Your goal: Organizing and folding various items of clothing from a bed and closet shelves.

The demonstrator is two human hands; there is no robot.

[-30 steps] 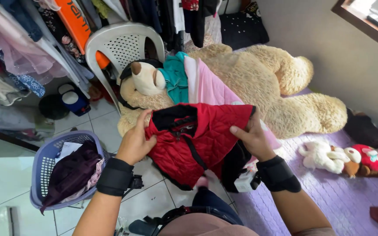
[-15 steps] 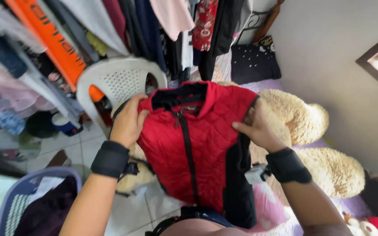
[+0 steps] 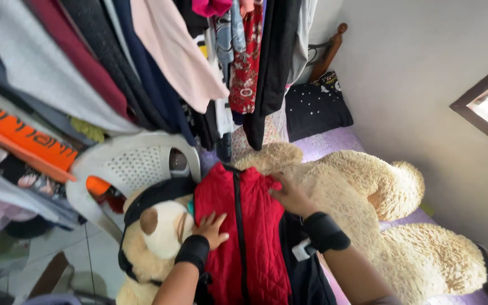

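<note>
A red quilted jacket (image 3: 244, 231) with a dark zip down its middle lay spread flat, front up, across the big tan teddy bear (image 3: 379, 226) on the purple bed (image 3: 334, 144). The jacket's collar pointed away from the person, toward the hanging clothes (image 3: 142, 62), and its black lining showed along the right edge.

The left hand (image 3: 211, 229) rested flat on the jacket's left panel, near the zip, fingers spread and loose, gripping nothing. The right hand (image 3: 290, 195) lay open on the upper right panel near the shoulder, fingers stretched toward the zip, pressing on the cloth rather than clamped on it. Each wrist wore a black band, and a small white tag or device (image 3: 300, 249) sat by the right one.

The bear's head (image 3: 156, 231) lay just left of the jacket, touching its edge, with a dark strap around it. Behind the head stood a white plastic chair (image 3: 125, 166), its perforated back tilted toward the camera. The clothes hung in a dense row above, among them a pink top, a dark coat and an orange piece with lettering. A dark dotted pillow (image 3: 314, 107) leaned at the bed's far end beside a wooden bedpost, and a window frame (image 3: 481, 107) cut into the grey wall on the right
</note>
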